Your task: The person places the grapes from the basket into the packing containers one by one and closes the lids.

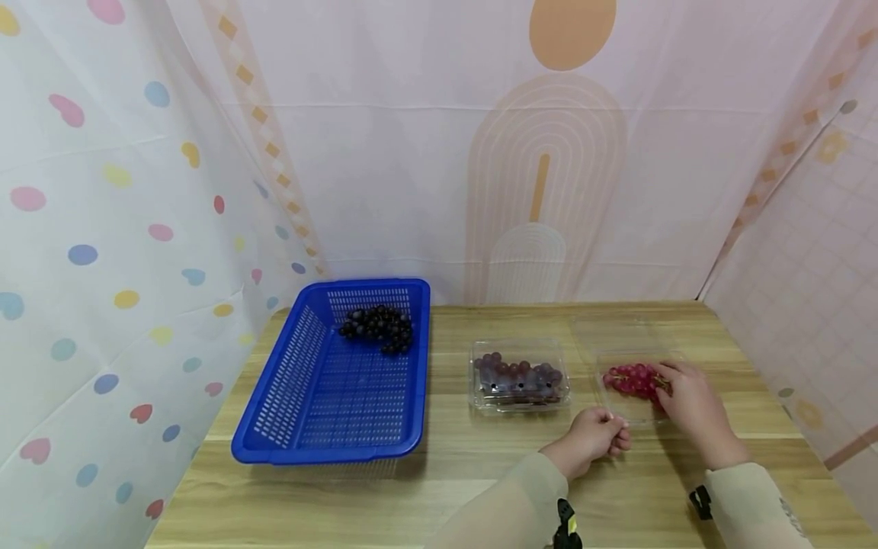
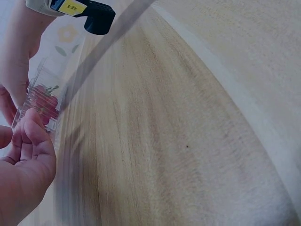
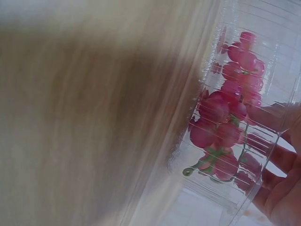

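A bunch of red grapes point(image 1: 634, 380) with green stems lies in an open clear plastic box point(image 1: 620, 412) at the right of the table. My right hand point(image 1: 694, 408) reaches into this box, its thumb and fingers around the right end of the bunch. Through the clear wall in the right wrist view, the fingers point(image 3: 282, 157) show close behind the grapes point(image 3: 228, 113). Just in front of the box, my left hand point(image 1: 595, 438) hovers with loosely curled fingers and nothing in it. The left wrist view shows this hand point(image 2: 30, 160) beside the box.
Left of the open box stands a closed clear box point(image 1: 520, 408) of dark reddish grapes point(image 1: 514, 374). A blue plastic basket point(image 1: 414, 381) stands farther left, with a bunch of black grapes point(image 1: 377, 326) at its back. Patterned curtains point(image 1: 398, 175) border the wooden table point(image 1: 453, 457).
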The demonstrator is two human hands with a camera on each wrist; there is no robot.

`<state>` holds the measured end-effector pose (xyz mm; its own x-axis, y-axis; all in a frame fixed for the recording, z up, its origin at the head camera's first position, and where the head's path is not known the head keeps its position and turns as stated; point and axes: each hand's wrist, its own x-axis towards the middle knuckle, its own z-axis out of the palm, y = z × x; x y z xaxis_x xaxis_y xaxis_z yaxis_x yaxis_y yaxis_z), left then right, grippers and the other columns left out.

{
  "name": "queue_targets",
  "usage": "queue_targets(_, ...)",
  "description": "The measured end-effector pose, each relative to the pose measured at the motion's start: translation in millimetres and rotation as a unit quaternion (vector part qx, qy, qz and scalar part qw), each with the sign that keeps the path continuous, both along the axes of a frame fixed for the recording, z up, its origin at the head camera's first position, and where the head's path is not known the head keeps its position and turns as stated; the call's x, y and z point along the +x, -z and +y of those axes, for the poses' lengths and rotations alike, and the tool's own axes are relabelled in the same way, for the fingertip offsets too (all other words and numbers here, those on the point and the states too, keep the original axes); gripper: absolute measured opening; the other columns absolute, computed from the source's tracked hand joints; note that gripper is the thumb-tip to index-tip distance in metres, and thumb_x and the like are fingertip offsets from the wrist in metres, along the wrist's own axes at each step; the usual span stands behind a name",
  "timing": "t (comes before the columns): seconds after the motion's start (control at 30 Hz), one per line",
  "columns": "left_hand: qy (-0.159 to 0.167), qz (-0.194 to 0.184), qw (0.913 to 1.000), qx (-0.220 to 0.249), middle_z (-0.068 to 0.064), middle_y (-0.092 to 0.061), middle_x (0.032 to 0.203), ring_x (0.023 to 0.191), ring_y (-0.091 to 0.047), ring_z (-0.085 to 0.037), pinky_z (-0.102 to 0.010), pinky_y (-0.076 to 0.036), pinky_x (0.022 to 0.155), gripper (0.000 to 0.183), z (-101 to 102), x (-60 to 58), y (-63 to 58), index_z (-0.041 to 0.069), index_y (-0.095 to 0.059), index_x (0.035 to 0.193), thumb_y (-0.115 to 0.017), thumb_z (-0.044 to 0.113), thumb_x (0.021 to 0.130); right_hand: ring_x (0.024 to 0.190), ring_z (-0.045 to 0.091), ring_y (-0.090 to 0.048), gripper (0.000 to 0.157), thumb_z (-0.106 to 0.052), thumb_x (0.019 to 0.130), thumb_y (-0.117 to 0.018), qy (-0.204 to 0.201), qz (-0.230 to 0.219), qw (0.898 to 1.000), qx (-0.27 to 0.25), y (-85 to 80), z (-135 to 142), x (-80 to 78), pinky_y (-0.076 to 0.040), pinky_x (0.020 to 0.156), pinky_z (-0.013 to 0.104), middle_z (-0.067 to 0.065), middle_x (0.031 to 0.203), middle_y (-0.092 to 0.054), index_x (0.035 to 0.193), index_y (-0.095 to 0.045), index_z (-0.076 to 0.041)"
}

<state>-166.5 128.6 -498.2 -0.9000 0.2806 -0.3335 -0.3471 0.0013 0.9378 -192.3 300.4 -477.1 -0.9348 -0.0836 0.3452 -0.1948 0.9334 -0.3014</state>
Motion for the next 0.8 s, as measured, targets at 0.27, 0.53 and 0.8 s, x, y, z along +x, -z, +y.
queue_targets(0.27,0.006,0.003,1.0,-0.002,-0.002,-0.06,0.071,0.065,-0.061,-0.01,-0.022,-0.047,0.057,0.016,-1.9,0.2,-2.2,0.001,-0.062,0.084,-0.054,0.009,0.095,0.102,0.05,-0.053,0.042,0.005,0.076,-0.068,-0.005,-0.014,0.999,0.029,2.1,0.9,-2.2,-0.045,0.083,0.06,0.031,0.118,-0.056,0.118,-0.062,0.005)
queue_targets(0.53,0.004,-0.001,1.0,0.0,-0.001,-0.059,0.069,0.065,-0.061,-0.01,-0.02,-0.044,0.055,0.015,-1.9,0.8,-2.9,0.002,-0.061,0.083,-0.054,0.008,0.095,0.103,0.051,-0.053,0.041,0.003,0.078,-0.069,0.001,-0.029,0.999,0.025,4.7,1.4,-2.6,-0.045,0.082,0.06,0.032,0.119,-0.056,0.118,-0.061,0.005)
queue_targets(0.8,0.003,0.007,0.9999,-0.01,-0.003,-0.062,0.071,0.065,-0.062,-0.01,-0.02,-0.043,0.054,0.015,-2.3,0.7,-2.2,0.002,-0.062,0.088,-0.053,0.01,0.096,0.103,0.05,-0.053,0.04,0.0,0.079,-0.069,0.002,-0.02,1.0,0.021,2.7,0.5,-2.1,-0.043,0.085,0.061,0.032,0.116,-0.056,0.119,-0.062,0.004)
